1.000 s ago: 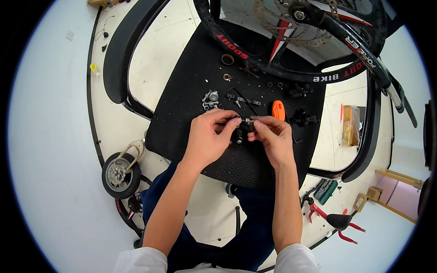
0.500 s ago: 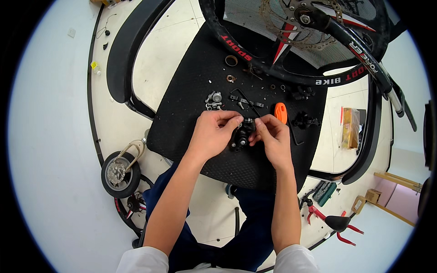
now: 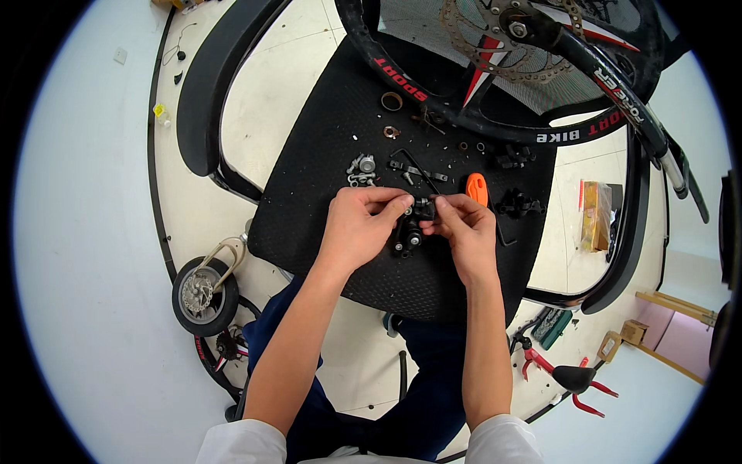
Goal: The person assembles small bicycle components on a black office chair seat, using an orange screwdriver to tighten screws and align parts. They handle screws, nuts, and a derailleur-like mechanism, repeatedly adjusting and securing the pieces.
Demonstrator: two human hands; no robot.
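Both hands meet over a black rubber mat (image 3: 309,209). My left hand (image 3: 357,228) and my right hand (image 3: 465,232) pinch a small black metal bicycle part (image 3: 411,226) between their fingertips, just above the mat. An orange-handled tool (image 3: 477,188) lies right behind my right hand. Small grey metal fittings (image 3: 361,169), rings (image 3: 392,101) and black parts (image 3: 516,204) are scattered on the mat beyond the hands.
A bicycle wheel with black tyre (image 3: 495,116) and disc rotor (image 3: 495,39) lies across the mat's far side. A small wheel (image 3: 201,292) sits at lower left. Red-handled pliers (image 3: 572,379) and a green tool (image 3: 550,328) lie at lower right, a yellow box (image 3: 595,216) to the right.
Both hands have stayed together on the black part, shifting only slightly while turning it between the fingertips. The view has tilted a little.
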